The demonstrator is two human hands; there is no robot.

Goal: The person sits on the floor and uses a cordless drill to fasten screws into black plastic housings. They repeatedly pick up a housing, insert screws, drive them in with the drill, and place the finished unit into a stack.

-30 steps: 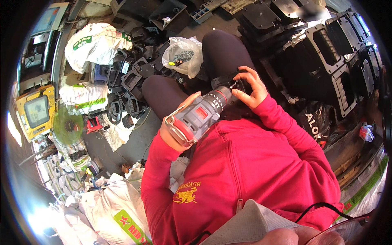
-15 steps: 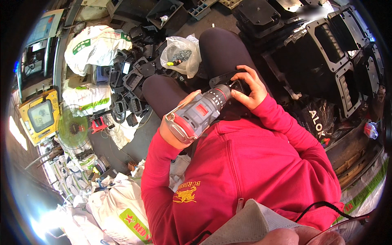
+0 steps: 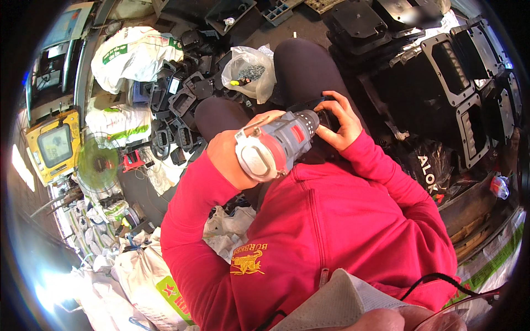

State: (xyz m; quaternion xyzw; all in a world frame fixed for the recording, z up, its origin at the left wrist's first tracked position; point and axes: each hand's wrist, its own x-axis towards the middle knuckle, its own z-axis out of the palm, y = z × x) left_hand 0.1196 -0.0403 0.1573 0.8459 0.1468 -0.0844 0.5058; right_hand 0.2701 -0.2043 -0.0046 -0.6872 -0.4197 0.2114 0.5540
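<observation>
A grey and red cordless drill (image 3: 282, 142) lies across my lap, its chuck toward my right hand. Around its grip my left hand (image 3: 223, 154) is closed; the fingers are partly hidden by the drill body. My right hand (image 3: 341, 122) pinches a dark plastic part (image 3: 302, 105) against my thigh, right at the drill's front end. Most of that part is hidden behind the chuck and the fingers, and the bit's tip cannot be seen. Beyond my knees stands an open clear plastic bag (image 3: 264, 85) with small metal screws (image 3: 252, 73) and something yellow inside.
Black plastic frames (image 3: 181, 102) lie heaped on the floor at the left, beside white sacks (image 3: 135, 55). At the right stand stacked black housings (image 3: 450, 63). A green fan (image 3: 98, 163) and a yellow-framed scale display (image 3: 55, 144) are at the far left.
The drill has tilted, so its rear end shows more and its chuck sits closer to my right hand. My left elbow has swung outward to the left.
</observation>
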